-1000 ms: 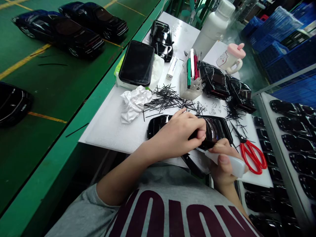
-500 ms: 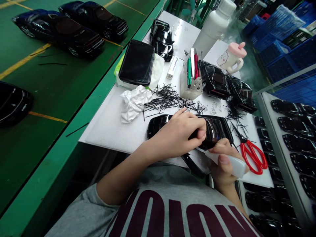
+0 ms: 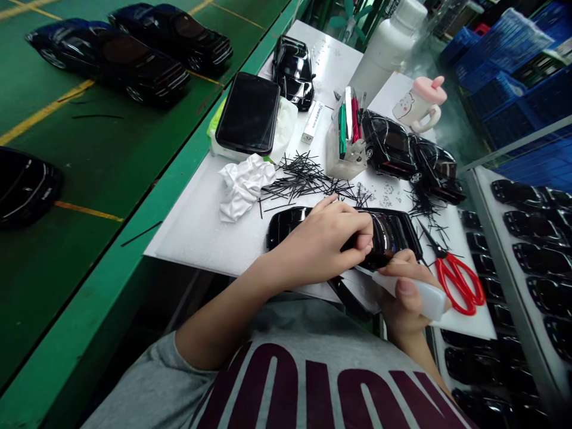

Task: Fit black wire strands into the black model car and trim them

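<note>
**Barely any change vs half a sec ago: view slid a hair, hands hold same pose**

Dark cars (image 3: 107,56) on green surface (image 3: 102,161) show slightly further R in view; otherwise all matches. Black model car (image 3: 395,232) lies on white counter (image 3: 192,241), near edge, directly under L grip (image 3: 337,235) and just beyond R grip (image 3: 409,304).

L grip rests across the car's middle, fingers curled, thumb and index finger bent together twd R; can't tell if they pinch anything. L forearm crosses diagonally from lower L, elbow bent, wrist roughly straight.

R grip is clenched round white squeeze bottle (image 3: 432,302), thumb on top, base out to R, nozzle aimed at car's near side; tip contact unclear. R forearm comes up from lower R.

Dark curved part (image 3: 348,297) sits nearer the person, btwn hands, at counter edge. Red-handled scissors (image 3: 462,286) lie just R of R grip; black strips (image 3: 301,179) pile beyond the car.
</note>
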`<state>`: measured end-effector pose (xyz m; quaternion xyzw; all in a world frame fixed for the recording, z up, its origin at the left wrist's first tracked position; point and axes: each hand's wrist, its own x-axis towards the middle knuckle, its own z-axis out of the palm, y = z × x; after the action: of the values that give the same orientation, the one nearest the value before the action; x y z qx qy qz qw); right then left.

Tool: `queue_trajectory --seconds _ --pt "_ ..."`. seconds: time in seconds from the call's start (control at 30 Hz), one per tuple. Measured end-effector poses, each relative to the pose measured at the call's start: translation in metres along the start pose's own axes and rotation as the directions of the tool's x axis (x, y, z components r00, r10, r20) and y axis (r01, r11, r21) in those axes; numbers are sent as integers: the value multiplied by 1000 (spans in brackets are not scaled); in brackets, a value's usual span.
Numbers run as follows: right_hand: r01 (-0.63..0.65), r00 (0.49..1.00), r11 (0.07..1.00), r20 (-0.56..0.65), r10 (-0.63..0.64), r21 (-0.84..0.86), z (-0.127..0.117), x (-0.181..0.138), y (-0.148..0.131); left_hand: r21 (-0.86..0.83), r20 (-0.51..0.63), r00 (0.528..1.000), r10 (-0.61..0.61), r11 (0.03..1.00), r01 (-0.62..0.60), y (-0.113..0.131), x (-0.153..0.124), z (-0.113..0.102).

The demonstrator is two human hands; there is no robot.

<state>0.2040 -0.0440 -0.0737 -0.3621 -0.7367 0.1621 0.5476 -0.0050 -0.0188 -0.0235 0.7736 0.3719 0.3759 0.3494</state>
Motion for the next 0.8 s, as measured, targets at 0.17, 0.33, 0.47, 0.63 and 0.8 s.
queue_trajectory --seconds 0.17,0.33,0.47,0.63,0.8 --pt "1 1000 1000 2 -1 -9 0 1 -1 -9 0 1000 4 1000 -4 0 -1 0" --pt "-7 1000 1000 8 7 -17 -1 1 -2 -13 3 1000 6 1000 -5 -1 0 0" --pt "-13 1000 1000 -3 13 -13 0 0 0 -9 1 1000 8 1000 -8 -1 -1 1" --pt "-12 999 1000 -35 13 8 1 -2 3 3 1 1000 5 1000 -5 0 0 1" --pt "-26 998 999 -60 28 42 2 -1 2 12 5 1000 1 1000 -1 0 -1 1"
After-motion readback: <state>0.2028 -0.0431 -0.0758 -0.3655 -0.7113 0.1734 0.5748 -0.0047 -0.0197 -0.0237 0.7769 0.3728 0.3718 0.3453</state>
